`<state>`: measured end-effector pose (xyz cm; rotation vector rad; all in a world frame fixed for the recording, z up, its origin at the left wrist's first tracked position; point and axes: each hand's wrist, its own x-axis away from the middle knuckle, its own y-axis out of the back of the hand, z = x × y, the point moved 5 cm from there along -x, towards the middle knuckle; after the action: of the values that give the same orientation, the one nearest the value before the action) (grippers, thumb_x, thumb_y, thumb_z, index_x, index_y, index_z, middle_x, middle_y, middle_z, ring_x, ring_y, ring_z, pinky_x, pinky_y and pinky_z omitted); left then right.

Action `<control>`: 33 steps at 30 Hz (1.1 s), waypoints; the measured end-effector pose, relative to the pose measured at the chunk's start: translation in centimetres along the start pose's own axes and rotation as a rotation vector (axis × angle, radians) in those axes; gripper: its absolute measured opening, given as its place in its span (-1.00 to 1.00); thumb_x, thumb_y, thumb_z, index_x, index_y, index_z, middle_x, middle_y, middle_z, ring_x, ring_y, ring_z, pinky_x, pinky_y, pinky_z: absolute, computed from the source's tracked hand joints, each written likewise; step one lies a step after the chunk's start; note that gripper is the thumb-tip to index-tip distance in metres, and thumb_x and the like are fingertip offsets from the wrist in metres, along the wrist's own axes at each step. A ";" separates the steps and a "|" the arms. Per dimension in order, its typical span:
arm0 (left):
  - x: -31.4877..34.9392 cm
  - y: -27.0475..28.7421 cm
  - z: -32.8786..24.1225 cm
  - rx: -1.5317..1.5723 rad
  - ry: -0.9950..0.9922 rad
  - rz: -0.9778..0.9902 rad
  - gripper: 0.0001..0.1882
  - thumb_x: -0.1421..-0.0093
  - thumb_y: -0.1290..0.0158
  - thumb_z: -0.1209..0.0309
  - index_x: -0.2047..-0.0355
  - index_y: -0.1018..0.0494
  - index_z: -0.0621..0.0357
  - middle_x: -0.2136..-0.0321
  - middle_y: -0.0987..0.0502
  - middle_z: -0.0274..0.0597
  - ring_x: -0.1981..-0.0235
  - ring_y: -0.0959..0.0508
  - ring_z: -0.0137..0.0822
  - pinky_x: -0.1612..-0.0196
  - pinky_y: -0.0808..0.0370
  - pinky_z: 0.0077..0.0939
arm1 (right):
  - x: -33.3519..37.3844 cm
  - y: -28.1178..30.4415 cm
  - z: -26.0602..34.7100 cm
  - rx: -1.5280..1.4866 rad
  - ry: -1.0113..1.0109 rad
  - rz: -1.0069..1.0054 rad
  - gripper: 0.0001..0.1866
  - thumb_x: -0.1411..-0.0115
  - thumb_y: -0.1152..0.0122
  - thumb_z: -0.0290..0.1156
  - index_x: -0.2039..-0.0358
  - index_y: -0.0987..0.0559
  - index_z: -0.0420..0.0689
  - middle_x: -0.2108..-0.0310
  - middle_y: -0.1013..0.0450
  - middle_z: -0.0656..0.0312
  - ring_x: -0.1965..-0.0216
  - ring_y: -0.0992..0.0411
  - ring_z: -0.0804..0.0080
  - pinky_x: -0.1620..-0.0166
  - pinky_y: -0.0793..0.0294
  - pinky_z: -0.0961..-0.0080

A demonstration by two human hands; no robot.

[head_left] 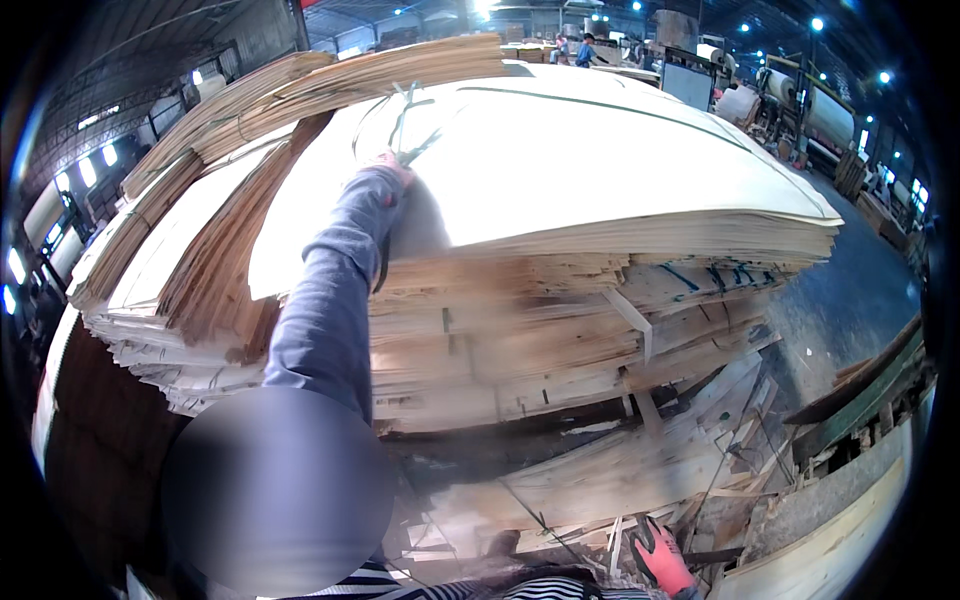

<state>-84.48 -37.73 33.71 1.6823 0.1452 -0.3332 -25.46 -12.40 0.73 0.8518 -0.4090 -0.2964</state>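
My left arm, in a grey-blue sleeve, reaches far forward over a large stack of thin pale wood veneer sheets [600, 150]. At its end my left hand [390, 165] is closed at a thin green strap [404, 115], which loops up from the top sheet; glare blurs the fingers. A dark cord hangs down beside that forearm. Low at the right, my right hand [662, 558] wears a pink glove with dark fingers. Its fingers are apart and nothing shows in them. Scraps of veneer [560, 495] and loose straps lie around it.
Tied veneer bundles [230, 110] lie along the stack's left and far side. Broken strips [635, 325] jut from its near side. Boards [850, 500] lie at the lower right, beside a grey floor [850, 290]. Far back are people [586, 50] and machinery with large rolls [830, 120].
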 end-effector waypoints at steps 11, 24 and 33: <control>25.1 6.1 22.9 -0.485 0.231 -0.169 -0.74 0.00 0.14 0.34 0.29 -0.37 0.12 0.25 -0.42 -0.07 0.19 -0.42 -0.16 0.17 -0.36 -0.29 | 0.5 1.1 -7.1 0.113 0.195 0.058 -0.43 0.03 -0.06 -0.12 0.01 -0.27 -0.08 0.02 -0.18 0.00 -0.02 -0.12 0.06 -0.07 -0.10 0.29; 82.4 -4.8 55.2 -0.539 0.735 1.190 -0.71 0.01 0.04 0.28 0.28 -0.44 0.11 0.29 -0.48 -0.14 0.27 -0.46 -0.20 0.25 -0.41 -0.38 | -0.8 -0.8 0.0 0.205 0.574 0.243 -0.49 0.00 0.01 -0.14 0.04 -0.30 -0.09 0.04 -0.21 0.03 0.01 -0.15 0.11 -0.06 -0.09 0.27; 28.3 3.2 24.6 0.386 0.013 -0.211 -0.37 0.00 0.04 0.05 -0.01 -0.17 0.14 0.14 -0.35 0.02 0.07 -0.34 -0.14 0.02 -0.26 -0.40 | -4.0 -4.5 7.5 0.216 0.638 0.235 -0.47 0.01 -0.01 -0.09 0.04 -0.30 -0.07 0.01 -0.19 0.04 -0.02 -0.12 0.07 -0.09 -0.07 0.32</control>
<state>-60.01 -65.17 25.62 2.0565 0.2835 -0.5351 -32.88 -18.51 0.71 1.0449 0.0601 0.2441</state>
